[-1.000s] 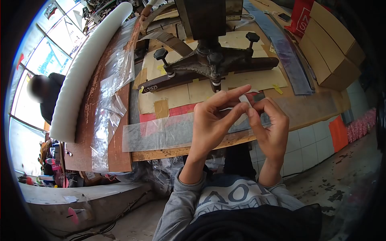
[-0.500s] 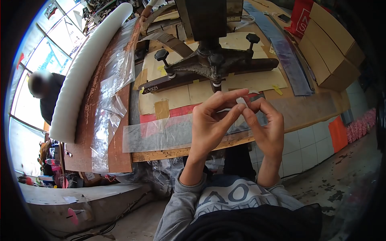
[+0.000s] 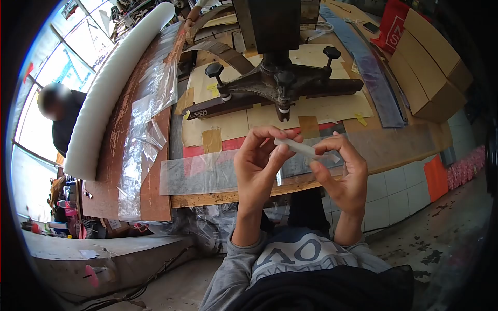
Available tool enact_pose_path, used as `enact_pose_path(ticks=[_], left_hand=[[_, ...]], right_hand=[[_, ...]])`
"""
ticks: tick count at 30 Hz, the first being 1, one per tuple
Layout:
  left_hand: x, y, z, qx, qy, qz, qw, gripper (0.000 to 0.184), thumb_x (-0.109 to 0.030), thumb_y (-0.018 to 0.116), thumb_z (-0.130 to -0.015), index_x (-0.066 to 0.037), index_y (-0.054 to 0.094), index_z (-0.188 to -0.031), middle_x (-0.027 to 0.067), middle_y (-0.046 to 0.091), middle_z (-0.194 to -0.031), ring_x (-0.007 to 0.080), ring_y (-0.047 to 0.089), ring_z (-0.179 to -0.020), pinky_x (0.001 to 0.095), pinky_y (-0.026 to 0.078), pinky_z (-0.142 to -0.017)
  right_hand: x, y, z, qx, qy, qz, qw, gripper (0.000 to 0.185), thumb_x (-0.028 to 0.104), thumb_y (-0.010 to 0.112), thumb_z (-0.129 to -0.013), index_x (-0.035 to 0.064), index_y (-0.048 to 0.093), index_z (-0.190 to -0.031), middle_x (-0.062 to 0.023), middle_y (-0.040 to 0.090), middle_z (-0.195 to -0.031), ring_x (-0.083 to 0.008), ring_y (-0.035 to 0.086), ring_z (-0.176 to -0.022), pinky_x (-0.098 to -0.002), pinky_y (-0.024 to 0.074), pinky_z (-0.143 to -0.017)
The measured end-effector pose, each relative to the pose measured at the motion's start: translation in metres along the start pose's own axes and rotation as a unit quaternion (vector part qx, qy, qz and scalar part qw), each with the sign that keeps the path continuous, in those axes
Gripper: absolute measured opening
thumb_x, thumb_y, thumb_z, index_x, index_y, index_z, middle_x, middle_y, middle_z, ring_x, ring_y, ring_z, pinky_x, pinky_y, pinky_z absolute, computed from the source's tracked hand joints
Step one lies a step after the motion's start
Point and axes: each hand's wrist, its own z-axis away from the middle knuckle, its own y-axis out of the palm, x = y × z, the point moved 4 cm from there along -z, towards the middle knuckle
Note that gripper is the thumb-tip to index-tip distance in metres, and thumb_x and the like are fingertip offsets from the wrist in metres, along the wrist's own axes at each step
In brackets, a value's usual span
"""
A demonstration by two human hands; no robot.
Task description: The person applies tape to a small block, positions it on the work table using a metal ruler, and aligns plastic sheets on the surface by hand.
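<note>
Between my two hands, above the front edge of the worktable (image 3: 207,198), is a small whitish strip (image 3: 301,147). The thumb and fingers of my left hand (image 3: 259,166) pinch its left end. My right hand (image 3: 343,171) has its thumb and index finger at the right end, where a thin clear piece sticks out. A long translucent plastic sheet (image 3: 233,171) lies on the table below my hands. Beyond them stands a dark metal press (image 3: 275,85) with black knobs, over cream sheets (image 3: 249,120) taped to the table.
A white foam roll (image 3: 114,88) and crinkled clear film (image 3: 136,160) lie on the left. Cardboard boxes (image 3: 423,78), a red bag (image 3: 389,26) and a bluish strip (image 3: 371,78) are at the right. One person (image 3: 65,114) is at far left; another person's hand (image 3: 191,23) shows behind.
My hands have moved apart and slightly down, and more of the whitish strip shows between them. The view has shifted slightly.
</note>
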Motion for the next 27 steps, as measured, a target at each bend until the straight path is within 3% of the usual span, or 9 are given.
enact_pose_path(ticks=[3,8,10,13,14,17,27], left_hand=[[-0.002,-0.006,0.003,0.028,0.072,-0.003,0.997,0.017,0.004,0.060,-0.085,0.003,0.050,-0.099,0.0151,0.057,-0.105,0.0247,0.060,-0.104,0.0343,0.049,-0.091],[-0.014,-0.009,0.003,0.120,0.143,-0.166,0.968,0.017,0.005,0.067,-0.077,0.002,0.055,-0.088,0.0146,0.057,-0.104,0.0224,0.062,-0.097,0.0323,0.048,-0.087],[-0.025,0.000,0.004,0.118,0.152,-0.283,0.940,0.024,0.000,0.075,-0.069,-0.002,0.061,-0.088,0.0108,0.061,-0.099,0.0216,0.062,-0.092,0.0327,0.047,-0.082],[-0.035,0.009,0.005,0.130,0.184,-0.485,0.845,0.032,-0.009,0.081,-0.061,-0.003,0.066,-0.089,0.0091,0.064,-0.091,0.0197,0.064,-0.082,0.0370,0.047,-0.085],[-0.038,0.015,0.006,0.118,0.215,-0.516,0.821,0.031,-0.015,0.080,-0.057,-0.007,0.070,-0.086,0.0027,0.067,-0.082,0.0159,0.063,-0.077,0.0333,0.044,-0.078],[-0.042,0.017,0.009,0.120,0.266,-0.552,0.781,0.028,-0.015,0.079,-0.058,-0.010,0.070,-0.084,-0.0009,0.066,-0.079,0.0132,0.062,-0.074,0.0306,0.041,-0.073],[-0.049,0.026,0.016,0.084,0.329,-0.582,0.739,0.024,-0.017,0.079,-0.060,-0.014,0.071,-0.083,-0.0032,0.065,-0.078,0.0120,0.061,-0.069,0.0296,0.040,-0.070]], right_hand=[[0.008,0.001,0.002,-0.008,-0.059,0.038,0.997,0.012,0.011,0.069,-0.077,0.0072,0.062,-0.084,-0.0028,0.062,-0.082,-0.0196,0.061,-0.079,-0.0468,0.0314,-0.102],[0.018,0.002,0.005,-0.023,-0.148,0.096,0.984,0.014,0.008,0.072,-0.074,0.0091,0.063,-0.084,-0.0012,0.061,-0.080,-0.0179,0.060,-0.076,-0.0488,0.0276,-0.105],[0.021,0.002,0.006,-0.025,-0.168,0.112,0.979,0.015,0.008,0.073,-0.073,0.0100,0.063,-0.085,-0.0006,0.061,-0.081,-0.0175,0.060,-0.076,-0.0501,0.0265,-0.105],[0.023,0.004,0.009,-0.015,-0.205,0.147,0.967,0.016,0.010,0.073,-0.073,0.0120,0.064,-0.086,0.0000,0.060,-0.083,-0.0175,0.060,-0.077,-0.0530,0.0257,-0.104],[0.024,0.004,0.010,-0.014,-0.211,0.158,0.965,0.017,0.011,0.074,-0.072,0.0123,0.064,-0.086,-0.0003,0.060,-0.085,-0.0178,0.059,-0.078,-0.0538,0.0256,-0.104],[0.026,0.004,0.011,-0.016,-0.224,0.188,0.956,0.020,0.013,0.075,-0.071,0.0129,0.064,-0.087,-0.0013,0.059,-0.091,-0.0190,0.059,-0.081,-0.0558,0.0254,-0.103],[0.029,0.002,0.014,-0.050,-0.250,0.215,0.943,0.016,0.016,0.074,-0.072,0.0164,0.066,-0.086,-0.0001,0.058,-0.096,-0.0199,0.058,-0.088,-0.0579,0.0261,-0.102]])
